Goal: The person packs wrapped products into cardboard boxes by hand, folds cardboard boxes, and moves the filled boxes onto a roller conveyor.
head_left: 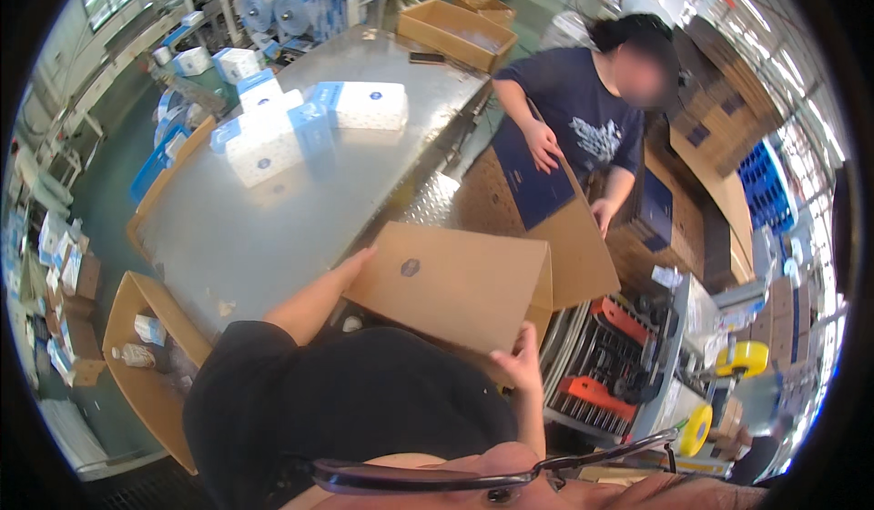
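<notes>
A brown cardboard box (469,278) with a small dark round print is between my hands, in front of my body. My left hand (355,268) grips its left edge, and most of those fingers are hidden behind the cardboard. At the near right corner, my right hand (522,364) holds the box with the thumb on the outside. Just beyond it, a co-worker (583,100) has both hands on another brown carton with a dark blue panel (533,182). The two cartons overlap in view; I cannot tell whether they touch.
On the metal table (319,210) at left lie several white-and-blue packs (369,105), a dark flat object (428,58) and an open carton (455,35). A roller machine with orange parts (601,396) and yellow wheels (742,358) stands at right. An open carton (137,301) sits at lower left.
</notes>
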Demonstrator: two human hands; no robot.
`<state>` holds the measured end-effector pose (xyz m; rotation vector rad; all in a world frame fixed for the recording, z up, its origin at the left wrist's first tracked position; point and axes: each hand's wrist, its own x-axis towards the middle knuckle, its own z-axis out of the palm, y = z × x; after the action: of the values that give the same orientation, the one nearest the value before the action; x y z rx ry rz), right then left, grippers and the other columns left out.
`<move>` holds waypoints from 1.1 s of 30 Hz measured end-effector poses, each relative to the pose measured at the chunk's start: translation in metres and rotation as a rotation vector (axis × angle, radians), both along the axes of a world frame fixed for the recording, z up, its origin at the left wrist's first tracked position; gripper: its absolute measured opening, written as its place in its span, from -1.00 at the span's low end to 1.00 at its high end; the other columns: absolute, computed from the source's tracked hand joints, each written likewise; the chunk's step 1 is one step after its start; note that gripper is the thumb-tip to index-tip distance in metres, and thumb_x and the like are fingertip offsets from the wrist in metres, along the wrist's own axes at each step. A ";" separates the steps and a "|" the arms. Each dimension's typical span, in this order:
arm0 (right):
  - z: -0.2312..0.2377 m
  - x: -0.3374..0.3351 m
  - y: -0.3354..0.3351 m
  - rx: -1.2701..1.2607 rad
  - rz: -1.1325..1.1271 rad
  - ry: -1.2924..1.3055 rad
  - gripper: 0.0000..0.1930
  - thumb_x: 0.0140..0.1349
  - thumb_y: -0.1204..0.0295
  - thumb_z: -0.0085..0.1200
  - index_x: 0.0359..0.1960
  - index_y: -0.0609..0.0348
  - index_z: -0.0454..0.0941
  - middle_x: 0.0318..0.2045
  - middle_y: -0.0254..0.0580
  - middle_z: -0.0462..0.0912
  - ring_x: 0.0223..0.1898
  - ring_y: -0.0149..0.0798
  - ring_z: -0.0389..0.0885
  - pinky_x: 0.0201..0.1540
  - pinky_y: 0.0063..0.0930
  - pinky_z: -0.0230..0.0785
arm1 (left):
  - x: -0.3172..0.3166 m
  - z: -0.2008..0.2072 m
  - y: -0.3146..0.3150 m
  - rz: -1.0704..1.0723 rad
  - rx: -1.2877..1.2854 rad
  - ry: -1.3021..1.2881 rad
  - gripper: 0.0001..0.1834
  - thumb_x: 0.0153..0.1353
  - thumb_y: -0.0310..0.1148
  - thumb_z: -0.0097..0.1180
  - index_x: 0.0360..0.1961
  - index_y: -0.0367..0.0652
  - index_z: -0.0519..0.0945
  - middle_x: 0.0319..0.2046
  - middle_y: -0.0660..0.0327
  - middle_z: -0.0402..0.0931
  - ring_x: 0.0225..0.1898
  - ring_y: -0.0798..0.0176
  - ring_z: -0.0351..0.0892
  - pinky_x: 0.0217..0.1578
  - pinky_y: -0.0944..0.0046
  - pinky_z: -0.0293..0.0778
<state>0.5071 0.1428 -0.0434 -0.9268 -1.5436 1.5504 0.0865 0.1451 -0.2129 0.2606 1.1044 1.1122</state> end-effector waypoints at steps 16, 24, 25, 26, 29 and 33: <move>0.008 -0.133 0.012 0.156 0.514 -0.703 -0.23 -0.08 0.52 0.34 0.25 0.05 0.31 -0.08 -0.07 0.63 0.00 -0.06 0.60 0.11 -0.26 0.41 | -0.051 0.043 0.010 0.020 0.262 -0.247 -0.25 0.32 0.07 0.00 0.39 -0.14 0.17 0.24 0.13 0.37 0.24 0.16 0.34 0.22 0.15 0.27; -0.074 -0.150 -0.024 0.527 0.725 -1.048 -0.39 0.20 0.00 -0.06 0.30 -0.19 0.32 0.20 -0.22 0.47 0.08 -0.01 0.50 0.05 -0.09 0.33 | -0.055 0.066 0.029 -0.159 0.062 1.224 -0.42 0.22 -0.25 0.15 0.22 -0.20 0.30 -0.03 -0.14 0.53 0.02 -0.17 0.52 0.04 0.02 0.42; -0.079 -0.147 -0.041 0.544 0.749 -1.038 -0.39 0.20 0.00 -0.06 0.30 -0.19 0.32 0.20 -0.22 0.47 0.08 -0.01 0.50 0.05 -0.09 0.33 | -0.067 0.056 0.037 -0.108 0.063 1.210 -0.47 0.22 -0.24 0.15 0.16 -0.21 0.35 -0.08 -0.14 0.56 -0.02 -0.18 0.54 0.00 -0.01 0.44; -0.082 -0.148 -0.057 0.644 0.813 -1.175 -0.39 0.23 0.03 -0.07 0.33 -0.18 0.28 0.29 -0.22 0.34 0.24 0.10 0.29 0.19 0.02 0.17 | -0.080 0.050 0.049 -0.077 0.046 1.215 -0.47 0.22 -0.24 0.15 0.16 -0.21 0.35 -0.08 -0.14 0.56 -0.02 -0.18 0.54 0.00 -0.01 0.44; -0.093 -0.153 -0.068 0.680 0.805 -1.211 -0.42 0.27 0.09 -0.09 0.34 -0.17 0.28 0.38 -0.22 0.21 0.41 0.21 0.03 0.35 0.13 -0.03 | -0.126 0.012 0.067 -0.093 0.131 0.992 -0.55 0.22 -0.15 0.17 0.01 -0.23 0.49 -0.15 -0.12 0.58 -0.10 -0.19 0.56 -0.07 -0.03 0.46; -0.099 -0.159 -0.049 0.551 0.647 -1.042 -0.49 0.28 0.14 -0.05 0.27 -0.08 0.39 0.37 -0.19 0.23 0.43 0.19 0.00 0.38 0.12 -0.13 | -0.157 0.048 0.085 -0.243 0.064 1.220 -0.46 0.18 -0.06 0.22 0.05 -0.20 0.49 -0.14 -0.06 0.58 -0.03 -0.13 0.53 0.00 0.00 0.43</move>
<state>0.3484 0.0942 -0.1426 -0.9973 -3.0456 0.8561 -0.0704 0.2296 -0.1647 1.1920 2.0180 0.7133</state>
